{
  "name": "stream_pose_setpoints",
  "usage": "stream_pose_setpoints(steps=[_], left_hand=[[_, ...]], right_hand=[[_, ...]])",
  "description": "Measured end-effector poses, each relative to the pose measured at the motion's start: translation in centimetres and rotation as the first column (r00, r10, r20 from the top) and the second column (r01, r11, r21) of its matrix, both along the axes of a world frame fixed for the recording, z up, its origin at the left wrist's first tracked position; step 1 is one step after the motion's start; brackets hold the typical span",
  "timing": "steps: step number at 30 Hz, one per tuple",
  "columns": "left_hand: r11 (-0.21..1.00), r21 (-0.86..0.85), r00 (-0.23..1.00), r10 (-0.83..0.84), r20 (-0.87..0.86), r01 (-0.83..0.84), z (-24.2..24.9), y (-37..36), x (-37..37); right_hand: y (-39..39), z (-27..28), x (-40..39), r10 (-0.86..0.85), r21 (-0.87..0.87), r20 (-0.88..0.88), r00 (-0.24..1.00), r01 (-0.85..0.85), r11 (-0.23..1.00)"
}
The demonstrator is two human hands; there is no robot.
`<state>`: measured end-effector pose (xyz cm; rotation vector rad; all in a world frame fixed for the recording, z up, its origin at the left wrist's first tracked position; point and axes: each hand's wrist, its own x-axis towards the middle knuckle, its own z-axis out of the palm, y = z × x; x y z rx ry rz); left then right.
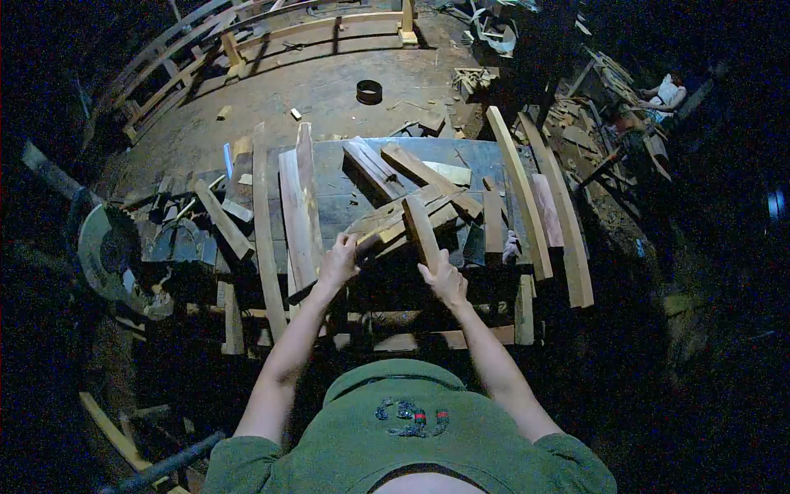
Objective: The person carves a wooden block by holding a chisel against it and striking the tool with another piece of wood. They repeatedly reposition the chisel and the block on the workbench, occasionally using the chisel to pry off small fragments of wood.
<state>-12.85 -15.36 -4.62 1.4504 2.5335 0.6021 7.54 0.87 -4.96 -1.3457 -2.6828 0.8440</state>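
Observation:
My right hand (pixel 446 282) is wrapped round the near end of a short wooden block (pixel 420 230), thumb along its side. The block points away from me and overlaps other timber on the workbench (pixel 329 165). At the bench's front edge, my left hand (pixel 339 262) is closed on a dark, narrow bar (pixel 369 244) whose ends show on both sides of the fist; its kind I cannot tell. Just beyond both hands, a rough plank (pixel 387 216) lies slantwise over other offcuts. Left of my left hand rests a wide pale board (pixel 298 210).
Long battens (pixel 518 189) stick out over the bench's right front edge. A round-bladed saw machine (pixel 107 251) stands at the left. On the floor beyond lie a metal ring (pixel 369 92) and a long wooden frame (pixel 313 31). Another person (pixel 665 95) is at the far right.

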Motion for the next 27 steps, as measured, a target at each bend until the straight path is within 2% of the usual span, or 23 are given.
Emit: stream_pose_setpoints(steps=[5, 7, 10, 15, 22, 24, 27], left_hand=[[1.000, -0.027, 1.000, 0.002, 0.005, -0.002, 1.1, 1.5, 0.3], [0.996, -0.079, 0.999, 0.032, -0.018, -0.033, 0.2, 2.4, 0.2], [0.991, -0.119, 0.998, 0.053, -0.040, -0.057, -0.3, 3.1, -0.1], [0.991, -0.132, 0.999, 0.022, -0.036, -0.026, 0.8, 2.9, -0.1], [0.989, -0.138, 0.998, 0.041, -0.051, -0.047, 0.4, 3.3, -0.5], [0.990, -0.133, 0.998, -0.042, -0.039, 0.036, 0.7, 3.0, -1.4], [0.996, -0.090, 0.999, -0.031, -0.031, 0.028, 1.0, 2.7, -3.1]], right_hand=[[0.4, -0.5, 0.1, 0.002, 0.001, 0.000, 1.000, -0.002, 1.000], [-0.1, 1.1, -0.1, -0.003, -0.038, 0.035, 0.999, 0.005, 0.999], [0.0, 0.4, 0.0, -0.014, -0.037, 0.024, 1.000, 0.015, 0.999], [0.3, 0.2, -0.4, -0.032, -0.169, -0.068, 0.997, 0.020, 0.985], [0.3, -0.6, 0.3, -0.024, -0.179, -0.099, 0.995, 0.006, 0.984], [0.1, 0.1, 0.5, -0.021, -0.206, -0.137, 0.990, -0.008, 0.978], [0.3, -1.1, 0.5, 0.018, -0.194, -0.202, 0.979, -0.058, 0.979]])
